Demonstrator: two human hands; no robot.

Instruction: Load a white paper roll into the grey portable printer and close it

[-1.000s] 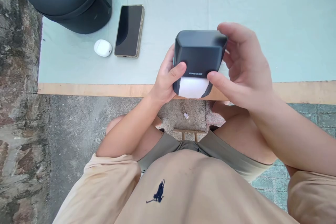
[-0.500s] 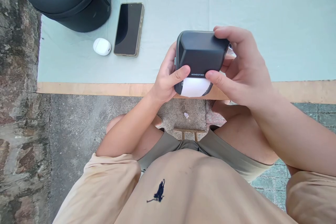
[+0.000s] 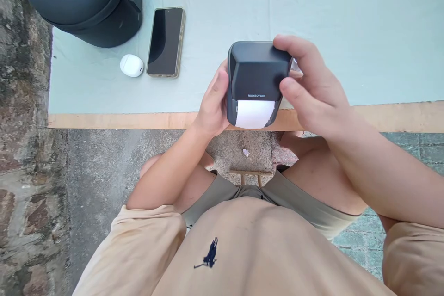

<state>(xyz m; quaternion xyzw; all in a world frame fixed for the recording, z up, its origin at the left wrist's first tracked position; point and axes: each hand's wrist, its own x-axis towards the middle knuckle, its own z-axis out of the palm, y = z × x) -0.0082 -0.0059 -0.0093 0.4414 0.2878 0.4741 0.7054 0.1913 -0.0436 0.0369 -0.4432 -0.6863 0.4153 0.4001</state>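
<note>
A black label printer (image 3: 258,76) with NIIMBOT lettering is held up over the near edge of the table. White label paper (image 3: 255,113) hangs out below its cover, with a ragged right edge. My left hand (image 3: 215,101) is closed around the printer's left side, thumb along that side and the other fingers hidden behind. At the right side, my right hand (image 3: 312,88) grips it with the index fingertip on the top corner and the thumb at the right edge. Something small and whitish, partly hidden, shows between the right fingers; I cannot tell what it is.
On the pale cloth-covered table (image 3: 347,55) lie a smartphone (image 3: 165,41) and a white earbud case (image 3: 132,65). A large black zippered case (image 3: 83,4) stands at the far left. A stone wall (image 3: 24,171) borders the left; a small stool (image 3: 251,173) shows below.
My left thumb has left the printer's front face for its left side. My right thumb has moved from the lower front up to the right edge. The printer has shifted slightly left.
</note>
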